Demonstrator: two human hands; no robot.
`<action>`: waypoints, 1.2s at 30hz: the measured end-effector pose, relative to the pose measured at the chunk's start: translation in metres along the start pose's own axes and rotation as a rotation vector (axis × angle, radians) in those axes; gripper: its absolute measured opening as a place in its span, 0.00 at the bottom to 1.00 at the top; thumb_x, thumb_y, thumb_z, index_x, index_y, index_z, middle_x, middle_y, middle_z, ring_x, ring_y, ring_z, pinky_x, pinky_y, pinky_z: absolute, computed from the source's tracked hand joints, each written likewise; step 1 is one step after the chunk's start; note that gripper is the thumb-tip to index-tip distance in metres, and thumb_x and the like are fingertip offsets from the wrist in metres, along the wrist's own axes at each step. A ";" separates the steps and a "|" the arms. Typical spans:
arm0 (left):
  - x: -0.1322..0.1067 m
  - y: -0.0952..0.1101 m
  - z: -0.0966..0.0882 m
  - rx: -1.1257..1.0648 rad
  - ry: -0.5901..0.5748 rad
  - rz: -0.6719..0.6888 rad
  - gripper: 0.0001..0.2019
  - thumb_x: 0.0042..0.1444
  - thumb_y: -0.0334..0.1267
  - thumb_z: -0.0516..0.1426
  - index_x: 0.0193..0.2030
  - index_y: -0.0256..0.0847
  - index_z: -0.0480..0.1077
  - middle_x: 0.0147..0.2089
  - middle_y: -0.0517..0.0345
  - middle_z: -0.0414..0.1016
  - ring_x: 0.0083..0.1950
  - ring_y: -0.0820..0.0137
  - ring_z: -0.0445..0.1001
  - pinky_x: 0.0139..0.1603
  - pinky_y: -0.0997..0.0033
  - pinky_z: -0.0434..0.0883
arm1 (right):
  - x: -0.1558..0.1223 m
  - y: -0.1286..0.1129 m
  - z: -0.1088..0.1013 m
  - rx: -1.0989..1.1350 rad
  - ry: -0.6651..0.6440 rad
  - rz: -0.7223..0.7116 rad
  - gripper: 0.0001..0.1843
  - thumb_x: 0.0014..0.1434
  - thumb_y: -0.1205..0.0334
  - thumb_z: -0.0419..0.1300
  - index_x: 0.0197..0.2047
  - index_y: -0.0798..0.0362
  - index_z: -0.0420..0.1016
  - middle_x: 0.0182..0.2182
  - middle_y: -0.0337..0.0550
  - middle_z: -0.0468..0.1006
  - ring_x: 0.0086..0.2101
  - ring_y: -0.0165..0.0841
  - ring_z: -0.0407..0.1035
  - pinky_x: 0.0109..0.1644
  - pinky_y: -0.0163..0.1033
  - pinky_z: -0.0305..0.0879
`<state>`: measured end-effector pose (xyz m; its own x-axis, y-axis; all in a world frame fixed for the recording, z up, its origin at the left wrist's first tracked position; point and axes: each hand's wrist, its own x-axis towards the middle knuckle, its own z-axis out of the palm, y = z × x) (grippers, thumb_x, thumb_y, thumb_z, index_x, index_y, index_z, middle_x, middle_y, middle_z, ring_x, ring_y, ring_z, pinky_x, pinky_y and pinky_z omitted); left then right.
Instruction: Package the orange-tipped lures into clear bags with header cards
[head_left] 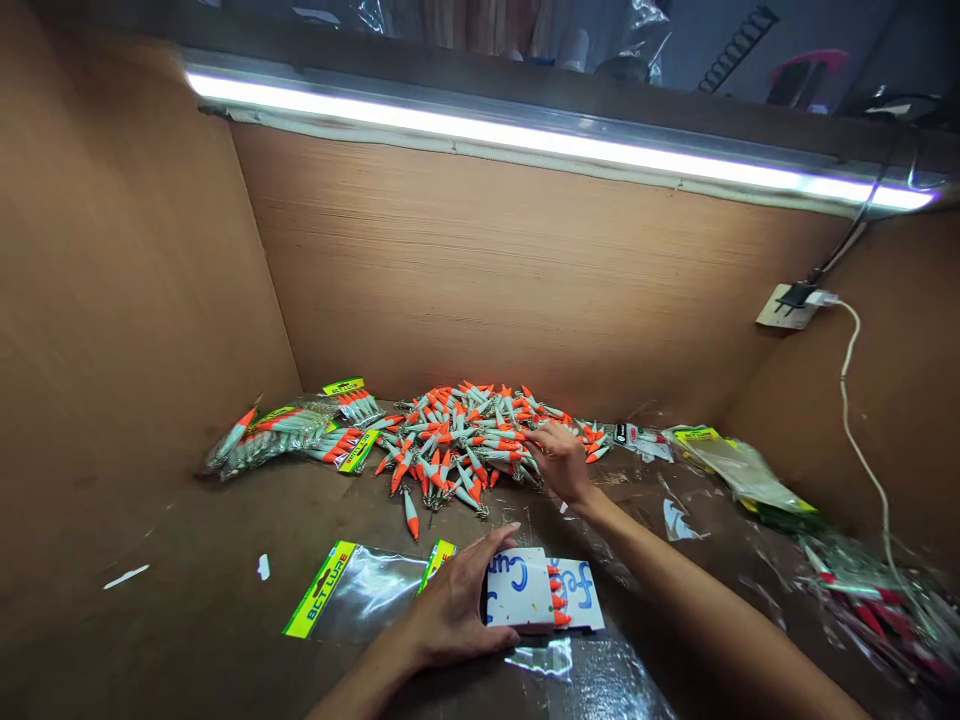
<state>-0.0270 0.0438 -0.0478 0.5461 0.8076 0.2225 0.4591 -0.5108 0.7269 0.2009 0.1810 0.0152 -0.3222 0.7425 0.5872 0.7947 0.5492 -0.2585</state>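
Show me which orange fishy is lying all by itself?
The single lure just in front of the pile, toward the left hand; the others lie heaped or packed.

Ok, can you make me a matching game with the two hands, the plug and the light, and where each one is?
Things:
1. left hand
2. right hand
3. plug
4. light

Places:
A. on the right wall
B. on the white card
C. in the lure pile
D. along the top of the back wall

Pairs: 1-B, 2-C, 3-A, 4-D
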 end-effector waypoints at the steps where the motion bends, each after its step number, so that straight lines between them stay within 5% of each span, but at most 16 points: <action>1: 0.000 0.001 -0.001 -0.003 -0.003 -0.005 0.56 0.39 0.38 0.70 0.73 0.56 0.45 0.66 0.53 0.66 0.63 0.54 0.69 0.63 0.54 0.67 | -0.003 0.000 -0.004 0.040 0.006 0.020 0.16 0.70 0.56 0.52 0.47 0.51 0.81 0.40 0.47 0.82 0.40 0.37 0.73 0.45 0.38 0.64; 5: 0.001 0.002 -0.001 -0.008 -0.006 0.007 0.55 0.38 0.38 0.70 0.73 0.54 0.46 0.66 0.50 0.66 0.63 0.52 0.69 0.62 0.51 0.67 | -0.033 0.006 -0.032 0.151 -0.016 0.101 0.17 0.68 0.54 0.54 0.43 0.52 0.83 0.33 0.44 0.83 0.31 0.35 0.74 0.35 0.35 0.66; 11: 0.003 0.005 -0.001 -0.045 0.001 -0.022 0.54 0.40 0.34 0.68 0.72 0.56 0.46 0.66 0.53 0.67 0.62 0.55 0.70 0.62 0.54 0.68 | -0.095 0.013 -0.079 0.258 -0.099 0.256 0.13 0.66 0.54 0.58 0.43 0.47 0.84 0.32 0.42 0.82 0.31 0.35 0.73 0.35 0.36 0.64; 19: 0.007 0.014 -0.004 -0.050 -0.011 -0.063 0.53 0.42 0.34 0.68 0.72 0.55 0.45 0.65 0.53 0.68 0.63 0.56 0.69 0.64 0.54 0.66 | -0.146 0.015 -0.111 -0.101 -0.366 0.145 0.15 0.69 0.54 0.54 0.42 0.43 0.83 0.32 0.43 0.77 0.37 0.37 0.68 0.39 0.38 0.60; 29: 0.007 0.016 -0.002 0.006 0.006 -0.060 0.54 0.42 0.35 0.69 0.73 0.55 0.45 0.64 0.53 0.70 0.61 0.55 0.71 0.62 0.53 0.69 | -0.118 -0.025 -0.064 -0.235 -0.407 -0.183 0.16 0.69 0.52 0.55 0.35 0.49 0.80 0.37 0.42 0.76 0.39 0.36 0.64 0.41 0.42 0.55; 36: 0.007 0.009 -0.003 0.120 -0.045 0.035 0.46 0.45 0.36 0.67 0.70 0.53 0.53 0.68 0.52 0.65 0.66 0.55 0.66 0.68 0.49 0.62 | -0.119 -0.014 -0.040 -0.120 -0.417 -0.132 0.13 0.69 0.52 0.56 0.46 0.45 0.81 0.44 0.44 0.78 0.45 0.39 0.65 0.48 0.43 0.61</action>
<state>-0.0211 0.0458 -0.0377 0.5927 0.7761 0.2152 0.5181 -0.5720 0.6360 0.2486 0.0694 -0.0201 -0.5846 0.7738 0.2439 0.7793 0.6192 -0.0968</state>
